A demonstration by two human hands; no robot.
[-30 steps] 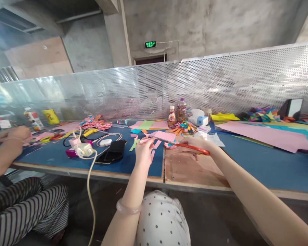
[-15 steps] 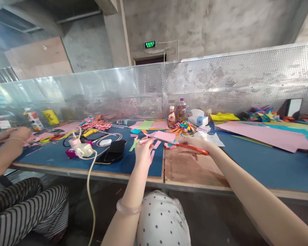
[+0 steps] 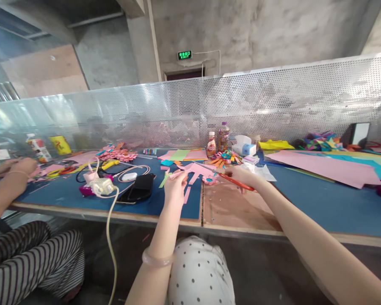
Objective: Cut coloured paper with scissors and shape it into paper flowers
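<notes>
Since a second earlier, both hands had lifted slightly: the right hand (image 3: 241, 177) gripped red scissors (image 3: 233, 181) biting deeper into the pink paper (image 3: 198, 168), pinched above the table (image 3: 320, 203) by the left hand (image 3: 174, 188).

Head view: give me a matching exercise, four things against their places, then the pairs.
Things:
1. scissors
2. pink paper
3. phone
4. bangle

Places:
A. lying on the blue mat, left of the left hand
B. on the left wrist
C. in the right hand
D. pinched in the left hand

Pairs: 1-C, 2-D, 3-A, 4-B
</notes>
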